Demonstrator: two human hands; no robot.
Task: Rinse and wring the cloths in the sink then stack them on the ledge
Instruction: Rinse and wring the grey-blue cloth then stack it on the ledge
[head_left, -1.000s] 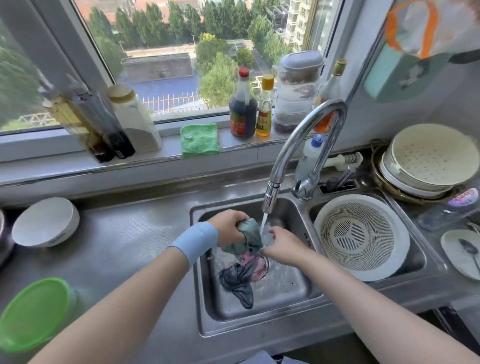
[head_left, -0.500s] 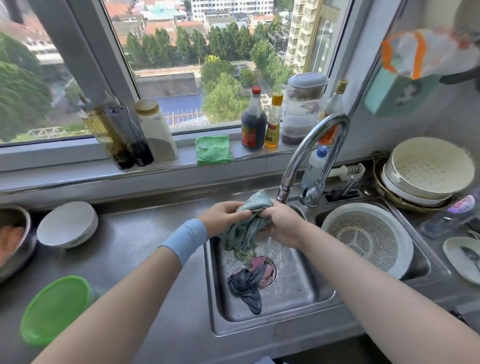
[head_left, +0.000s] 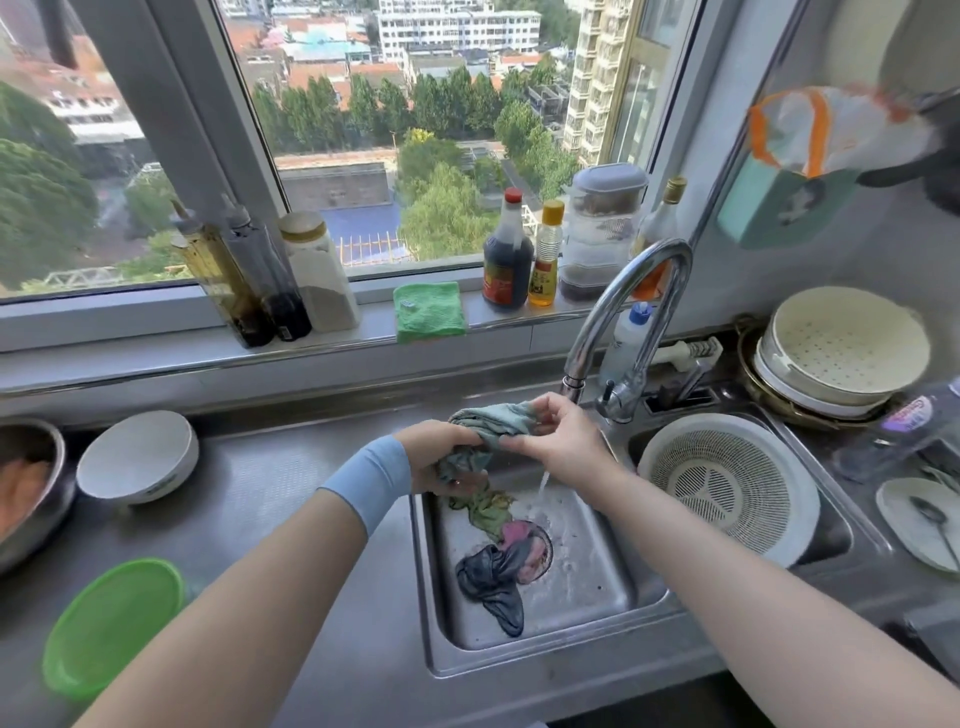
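A grey-green cloth (head_left: 493, 423) is twisted into a roll above the back edge of the left sink basin (head_left: 587, 597). My left hand (head_left: 441, 457) grips its lower end and my right hand (head_left: 556, 436) grips its upper end. Water runs down from the tap (head_left: 623, 312) into the basin. On the basin floor lie an olive cloth (head_left: 488, 512), a pink cloth (head_left: 522, 538) over the drain and a dark grey cloth (head_left: 493, 582). A folded bright green cloth (head_left: 428, 312) lies on the window ledge (head_left: 156, 348).
Bottles and jars (head_left: 260, 280) stand on the ledge left and right of the green cloth. A white colander (head_left: 727, 483) fills the right basin. On the left counter sit a white bowl (head_left: 137, 457) and a green lid (head_left: 111, 626). Stacked strainers (head_left: 841, 348) stand at the right.
Both hands lifted the grey-green cloth up out of the basin from under the running water and twisted it between them. My view tilted upward.
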